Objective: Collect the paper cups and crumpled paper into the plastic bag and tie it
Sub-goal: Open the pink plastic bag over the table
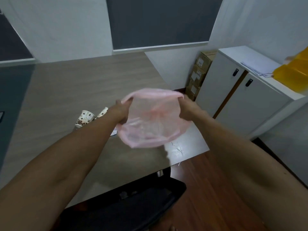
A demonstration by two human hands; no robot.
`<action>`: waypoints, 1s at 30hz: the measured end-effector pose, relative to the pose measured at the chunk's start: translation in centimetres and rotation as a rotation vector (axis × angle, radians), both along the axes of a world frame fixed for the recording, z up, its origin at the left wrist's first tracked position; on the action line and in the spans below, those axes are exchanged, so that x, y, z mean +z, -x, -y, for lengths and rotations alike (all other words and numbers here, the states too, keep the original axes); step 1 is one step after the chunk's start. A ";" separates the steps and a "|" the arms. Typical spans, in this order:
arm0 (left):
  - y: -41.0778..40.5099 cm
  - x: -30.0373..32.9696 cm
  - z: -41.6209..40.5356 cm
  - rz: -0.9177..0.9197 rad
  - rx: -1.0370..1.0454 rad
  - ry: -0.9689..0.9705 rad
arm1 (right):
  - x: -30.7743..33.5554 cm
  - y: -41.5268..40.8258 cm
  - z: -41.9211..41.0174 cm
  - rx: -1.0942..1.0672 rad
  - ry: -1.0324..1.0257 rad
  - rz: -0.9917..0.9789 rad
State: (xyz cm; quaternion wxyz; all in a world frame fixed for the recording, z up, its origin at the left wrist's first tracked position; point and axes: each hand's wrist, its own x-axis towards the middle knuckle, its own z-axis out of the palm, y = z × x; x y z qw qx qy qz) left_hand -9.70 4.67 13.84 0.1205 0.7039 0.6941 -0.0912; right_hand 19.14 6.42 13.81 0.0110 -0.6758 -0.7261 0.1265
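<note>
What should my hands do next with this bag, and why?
Probably lower the bag toward the cups and free the left hand to grab one. Both hands, with the right hand opposite, hold its mouth spread open above the table, it looks empty, and the cups lie just left of it.

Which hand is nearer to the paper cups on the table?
Left. The left hand grips the pink plastic bag right beside the paper cups; the right hand holds the bag's far side.
</note>
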 end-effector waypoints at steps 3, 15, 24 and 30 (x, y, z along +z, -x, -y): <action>-1.0 1.7 -1.2 0.140 -0.026 -0.523 | 0.0 0.3 -1.4 -0.064 -0.601 -0.097; 3.8 -4.6 -0.2 0.222 -0.098 0.234 | -3.0 -1.4 0.8 0.178 0.305 0.045; 5.5 -0.8 1.8 0.413 0.070 -0.261 | -0.5 3.4 -1.0 0.251 -0.041 -0.095; 11.2 3.5 3.9 0.440 0.315 -0.491 | 2.2 11.2 -3.0 0.214 -0.220 -0.414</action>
